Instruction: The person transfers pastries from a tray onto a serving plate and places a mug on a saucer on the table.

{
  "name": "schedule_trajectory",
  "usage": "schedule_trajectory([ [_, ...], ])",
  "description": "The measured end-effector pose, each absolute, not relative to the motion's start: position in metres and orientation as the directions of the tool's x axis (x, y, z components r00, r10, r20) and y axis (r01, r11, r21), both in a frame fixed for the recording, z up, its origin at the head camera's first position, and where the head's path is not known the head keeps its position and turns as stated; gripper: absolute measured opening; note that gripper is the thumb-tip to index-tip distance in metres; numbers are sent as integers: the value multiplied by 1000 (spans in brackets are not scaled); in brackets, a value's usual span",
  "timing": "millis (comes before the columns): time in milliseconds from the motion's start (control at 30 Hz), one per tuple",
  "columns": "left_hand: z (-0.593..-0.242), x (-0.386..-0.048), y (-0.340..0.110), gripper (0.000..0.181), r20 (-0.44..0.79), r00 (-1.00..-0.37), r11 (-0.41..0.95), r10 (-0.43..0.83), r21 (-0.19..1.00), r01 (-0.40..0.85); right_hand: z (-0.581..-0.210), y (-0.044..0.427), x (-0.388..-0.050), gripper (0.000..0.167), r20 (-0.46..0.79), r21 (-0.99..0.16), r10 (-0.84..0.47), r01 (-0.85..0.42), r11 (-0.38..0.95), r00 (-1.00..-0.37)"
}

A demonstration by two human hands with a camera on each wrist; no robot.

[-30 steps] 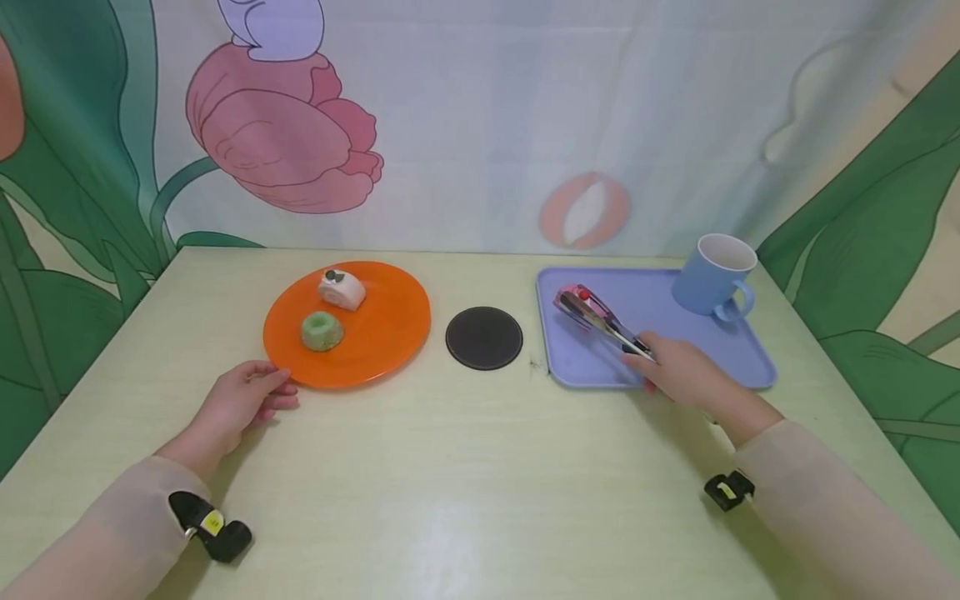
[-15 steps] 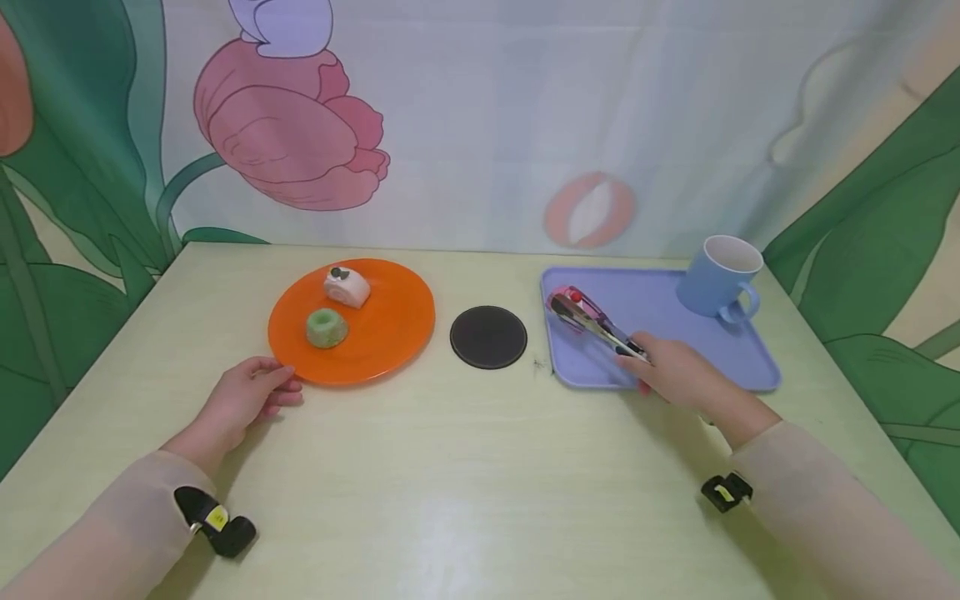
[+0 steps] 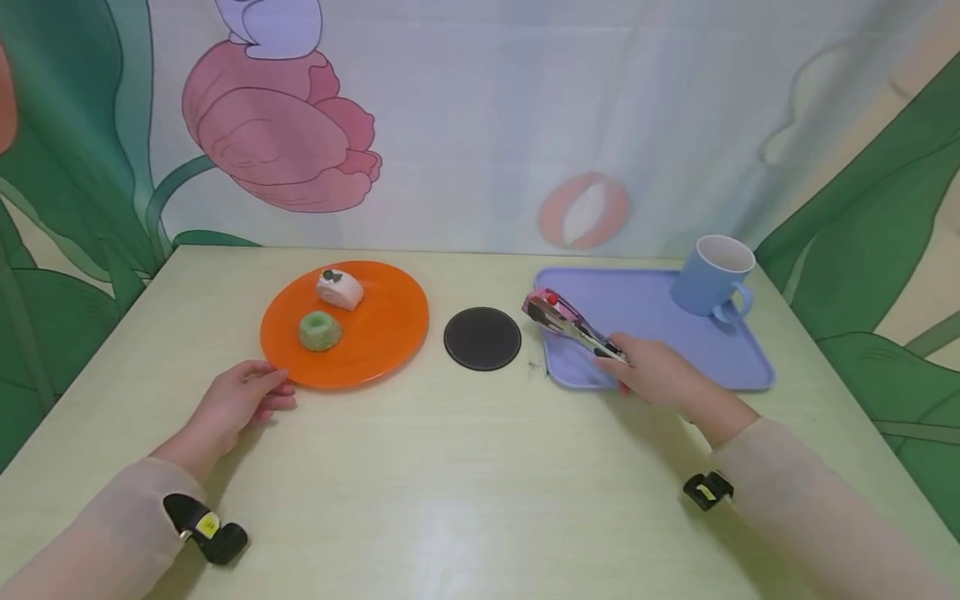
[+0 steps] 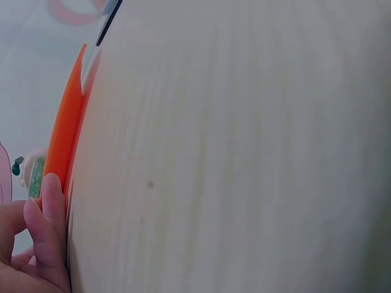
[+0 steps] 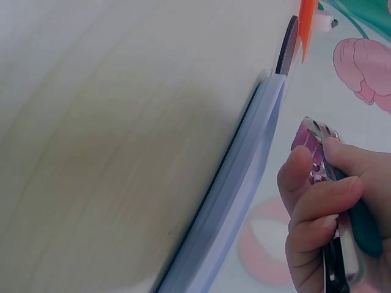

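Observation:
My right hand (image 3: 654, 372) grips metal tongs (image 3: 588, 336) with dark ends. Between the tongs' ends is a small pink cake piece (image 5: 302, 137) with a red berry-like topping, held above the left edge of the lilac tray (image 3: 637, 302). At the lower left rim of the orange plate (image 3: 393, 321), my left hand (image 3: 238, 402) pinches the edge, thumb above and fingertips (image 4: 54, 186) against its side. On that plate lie a white cake roll (image 3: 342, 291) with a dark green topping and a green ring-shaped cake (image 3: 319, 332).
A blue mug (image 3: 708, 279) stands at the tray's back right corner. Between plate and tray lies a round black coaster (image 3: 482, 338). Behind the pale table (image 3: 420, 483) hangs a printed curtain (image 3: 465, 125).
The tongs with the pink cake piece have moved left, from over the tray to its left edge. My left hand keeps its place at the plate's rim.

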State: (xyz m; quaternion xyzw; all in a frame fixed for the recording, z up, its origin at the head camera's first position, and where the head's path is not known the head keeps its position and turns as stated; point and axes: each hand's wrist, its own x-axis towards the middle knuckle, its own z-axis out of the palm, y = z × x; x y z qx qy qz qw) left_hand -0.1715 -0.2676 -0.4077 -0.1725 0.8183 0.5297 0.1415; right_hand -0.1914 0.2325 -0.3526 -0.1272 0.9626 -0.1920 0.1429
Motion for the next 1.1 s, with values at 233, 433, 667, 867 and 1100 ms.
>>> schedule_trajectory([
  [233, -410, -172, -272, 58, -411, -903, 383, -128, 819, -427, -359, 224, -191, 24, -227, -381, -325, -224, 897, -918],
  [433, -408, -171, -274, 59, -425, -897, 373, -121, 818, -438, -359, 217, -189, 29, -245, -388, -335, -225, 894, -910],
  [667, -407, -170, -269, 59, -434, -895, 372, -103, 818, -439, -356, 213, -188, 26, -241, -367, -326, -226, 903, -914],
  [867, -408, -167, -270, 59, -432, -895, 372, -111, 817, -440, -353, 201, -189, 25, -213, -350, -366, -279, 894, -906],
  [1100, -409, -170, -269, 55, -423, -902, 346, -92, 835, -427, -351, 190, -192, 24, -204, -353, -377, -291, 889, -904],
])
